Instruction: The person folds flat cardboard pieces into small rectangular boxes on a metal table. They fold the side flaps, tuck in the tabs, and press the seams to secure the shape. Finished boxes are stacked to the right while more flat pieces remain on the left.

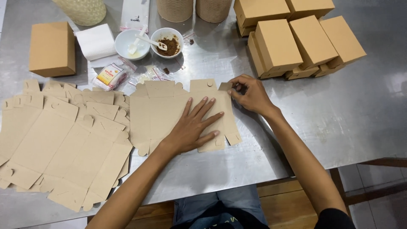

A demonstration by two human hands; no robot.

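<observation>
A flat, unfolded brown cardboard box blank (159, 111) lies on the steel table (339, 110) in front of me. My left hand (193, 127) presses flat on its right half, fingers spread. My right hand (251, 94) pinches a small flap at the blank's upper right corner between thumb and fingers.
A pile of several more flat blanks (63, 140) lies at the left. Several folded brown boxes (296, 40) stand at the back right, one more box (52, 48) at the back left. Two white bowls (132, 43) with spoons, a napkin stack (96, 41), small packets and woven containers sit at the back.
</observation>
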